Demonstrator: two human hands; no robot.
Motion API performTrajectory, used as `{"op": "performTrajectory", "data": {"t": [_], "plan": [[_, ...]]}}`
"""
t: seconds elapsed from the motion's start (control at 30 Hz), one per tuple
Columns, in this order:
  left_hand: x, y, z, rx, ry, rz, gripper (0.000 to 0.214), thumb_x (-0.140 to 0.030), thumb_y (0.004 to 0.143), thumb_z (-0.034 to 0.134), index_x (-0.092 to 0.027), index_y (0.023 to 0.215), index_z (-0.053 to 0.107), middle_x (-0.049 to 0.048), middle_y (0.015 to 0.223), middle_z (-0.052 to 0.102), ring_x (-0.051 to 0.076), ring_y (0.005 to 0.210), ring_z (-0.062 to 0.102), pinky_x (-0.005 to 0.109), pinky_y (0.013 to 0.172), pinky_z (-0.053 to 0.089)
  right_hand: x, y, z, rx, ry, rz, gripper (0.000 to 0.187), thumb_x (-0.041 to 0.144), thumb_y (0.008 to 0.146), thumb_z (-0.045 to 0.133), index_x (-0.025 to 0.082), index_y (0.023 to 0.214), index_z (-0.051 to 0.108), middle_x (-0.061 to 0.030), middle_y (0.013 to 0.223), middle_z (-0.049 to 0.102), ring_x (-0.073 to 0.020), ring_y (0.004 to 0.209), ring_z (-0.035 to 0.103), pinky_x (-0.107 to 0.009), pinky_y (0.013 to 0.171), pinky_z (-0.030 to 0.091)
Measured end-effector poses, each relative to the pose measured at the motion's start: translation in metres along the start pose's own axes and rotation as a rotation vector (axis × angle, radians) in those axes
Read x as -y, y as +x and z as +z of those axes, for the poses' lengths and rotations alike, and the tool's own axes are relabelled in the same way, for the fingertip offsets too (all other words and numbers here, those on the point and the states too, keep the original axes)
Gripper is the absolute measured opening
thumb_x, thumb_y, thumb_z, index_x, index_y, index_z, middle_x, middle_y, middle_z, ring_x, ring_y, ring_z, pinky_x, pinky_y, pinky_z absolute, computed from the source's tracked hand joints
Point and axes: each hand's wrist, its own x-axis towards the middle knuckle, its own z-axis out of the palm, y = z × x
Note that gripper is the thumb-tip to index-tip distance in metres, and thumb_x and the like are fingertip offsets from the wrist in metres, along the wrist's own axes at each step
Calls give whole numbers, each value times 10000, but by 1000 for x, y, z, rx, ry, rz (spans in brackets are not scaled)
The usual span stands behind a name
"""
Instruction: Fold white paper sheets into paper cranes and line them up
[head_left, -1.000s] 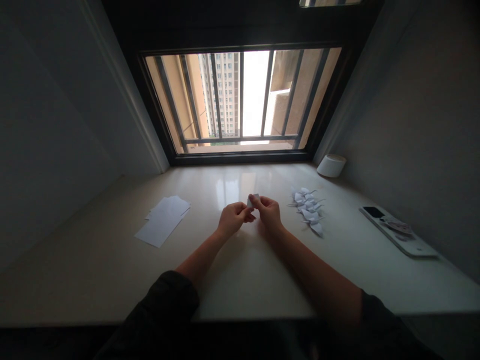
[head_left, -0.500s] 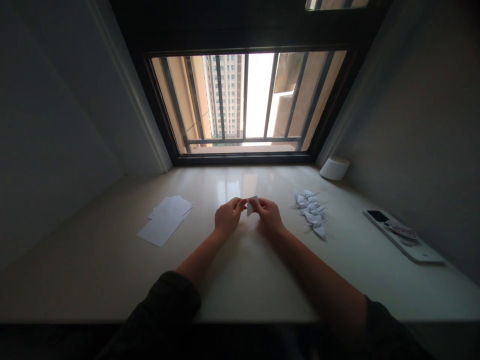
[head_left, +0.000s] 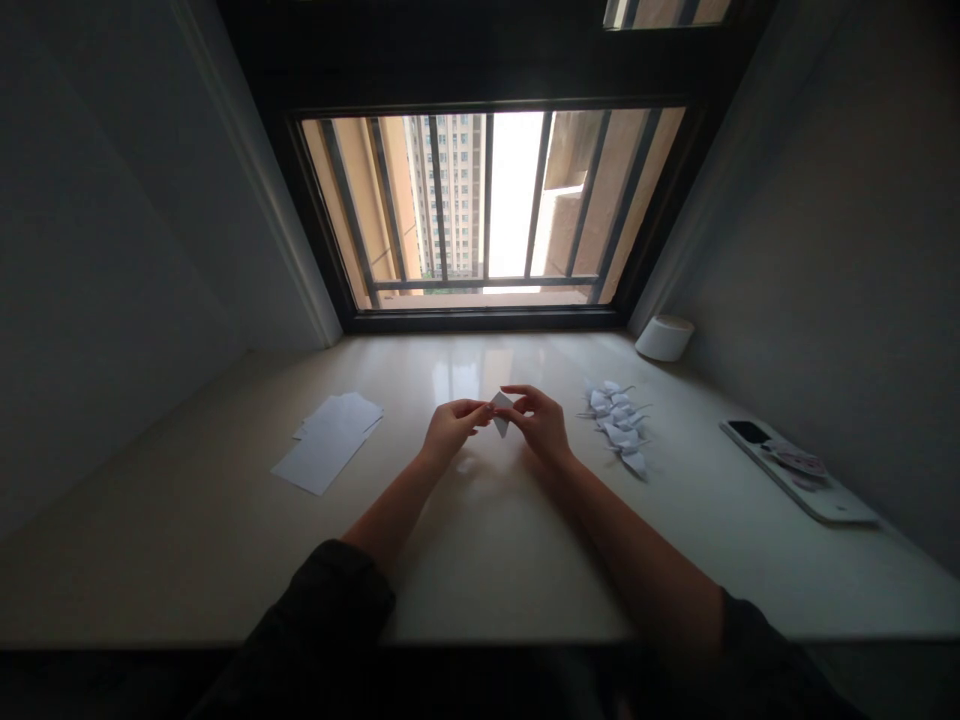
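Between my two hands, a small folded piece of white paper (head_left: 502, 412) is held just above the pale sill, its lower end coming to a point. My left hand (head_left: 452, 428) pinches its left edge with thumb and fingers. From the other side my right hand (head_left: 541, 422) grips it, the thumb across the front and the index finger reaching over the top. To the right lies a cluster of several folded paper cranes (head_left: 619, 425). Flat sheets of white paper (head_left: 326, 450) rest overlapping on the left.
A phone (head_left: 799, 472) in a pale case, with a round attachment on its back, lies at the right. Behind it a white cylindrical object (head_left: 664, 338) leans near the window corner. The barred window (head_left: 487, 210) closes off the back, and walls rise on both sides.
The right index finger has lifted and stretched over the top of the folded paper. The paper now shows a broader face, with the left fingers closer to its middle. The view has shifted slightly.
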Motion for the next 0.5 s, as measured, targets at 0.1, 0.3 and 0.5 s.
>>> {"op": "performTrajectory", "data": {"t": [0.1, 0.3, 0.5], "plan": [[0, 0, -2, 46, -68, -78, 421, -507, 637, 689, -157, 872, 701, 91, 825, 696, 209, 840, 630, 293, 720, 429, 2, 0, -3, 10, -88, -138, 354, 449, 709, 660, 227, 983, 686, 0, 664, 611, -151, 624, 559, -280, 648, 439], [2, 2, -3, 47, -104, -104, 391, -505, 645, 689, -161, 831, 698, 84, 791, 700, 207, 848, 637, 292, 738, 420, 3, -1, -2, 90, -127, -248, 340, 391, 794, 592, 262, 1104, 643, -33, 808, 638, -158, 689, 541, -293, 679, 456], [6, 3, -2, 47, -50, -53, 364, -477, 649, 694, -154, 816, 701, 82, 760, 707, 191, 779, 647, 271, 687, 415, 0, 1, 3, 123, -6, -150, 360, 395, 813, 549, 243, 1130, 626, -20, 767, 638, -133, 622, 530, -277, 619, 452]]}}
